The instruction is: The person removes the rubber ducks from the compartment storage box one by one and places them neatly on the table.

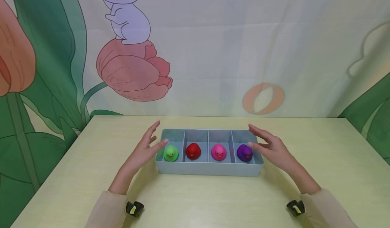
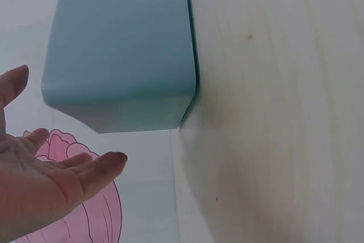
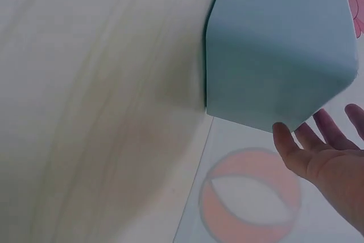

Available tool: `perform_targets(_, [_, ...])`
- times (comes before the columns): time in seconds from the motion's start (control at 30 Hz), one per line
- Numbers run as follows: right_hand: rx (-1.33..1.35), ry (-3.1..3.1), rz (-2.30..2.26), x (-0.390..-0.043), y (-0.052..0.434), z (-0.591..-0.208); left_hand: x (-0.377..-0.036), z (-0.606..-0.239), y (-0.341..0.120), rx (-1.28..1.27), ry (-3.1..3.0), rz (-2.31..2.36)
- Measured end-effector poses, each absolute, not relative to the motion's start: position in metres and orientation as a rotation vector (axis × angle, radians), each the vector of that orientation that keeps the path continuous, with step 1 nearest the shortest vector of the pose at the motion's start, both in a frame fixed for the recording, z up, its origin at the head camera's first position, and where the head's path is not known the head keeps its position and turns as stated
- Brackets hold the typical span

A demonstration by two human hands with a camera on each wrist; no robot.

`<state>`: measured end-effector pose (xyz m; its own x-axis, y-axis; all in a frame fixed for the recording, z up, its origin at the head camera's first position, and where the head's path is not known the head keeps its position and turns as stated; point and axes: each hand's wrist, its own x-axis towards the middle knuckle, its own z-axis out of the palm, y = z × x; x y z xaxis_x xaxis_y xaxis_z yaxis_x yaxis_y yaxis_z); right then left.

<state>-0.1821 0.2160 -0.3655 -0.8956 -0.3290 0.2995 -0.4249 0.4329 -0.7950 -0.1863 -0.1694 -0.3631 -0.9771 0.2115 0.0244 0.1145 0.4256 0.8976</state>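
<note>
Pale yellow-green tabletop (image 1: 304,174) fills the head view, with two sleeved forearms reaching in from its near edge. Left hand (image 1: 145,151) and right hand (image 1: 269,147) flank a blue-grey tray (image 1: 207,168) that sits near the middle of the tabletop, long side toward the person. Both hands are spread, fingers straight and apart, palms turned inward toward the tray's short ends; they grip nothing, and whether any fingertip touches the tray wall cannot be told.

Only the head view shows what lies inside the tray: four compartments in a row, one toy duck in each. From the left end to the right they are a green duck (image 1: 171,153), a red duck (image 1: 193,151), a pink duck (image 1: 218,152) and a purple duck (image 1: 244,153), four ducks in all.

Wrist views show none of the ducks, only the tray's plain outer walls: the left wrist view catches a corner of the tray with the open fingers just short of it, and the right wrist view shows the same at the other end.

Beyond the far edge hangs a printed backdrop (image 1: 213,45) with a pink tulip, green leaves and a cartoon animal.
</note>
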Motion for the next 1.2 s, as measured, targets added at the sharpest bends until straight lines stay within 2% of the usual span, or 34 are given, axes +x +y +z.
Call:
perform_targets(0.4, [0.646,-2.717,1.356,-0.187,0.214,-0.367,-0.194,-0.372,-0.174,0.207,2.47,1.585])
perform_targets(0.97, [0.895,-2.872,0.783,-0.198,0.201,-0.36,-0.205,-0.377,-0.183,0.179,2.447,1.475])
perform_targets(1.2, [0.92,-2.907,0.617,-0.198,0.195,-0.356,-0.206,-0.378,-0.186,0.202,2.442,1.474])
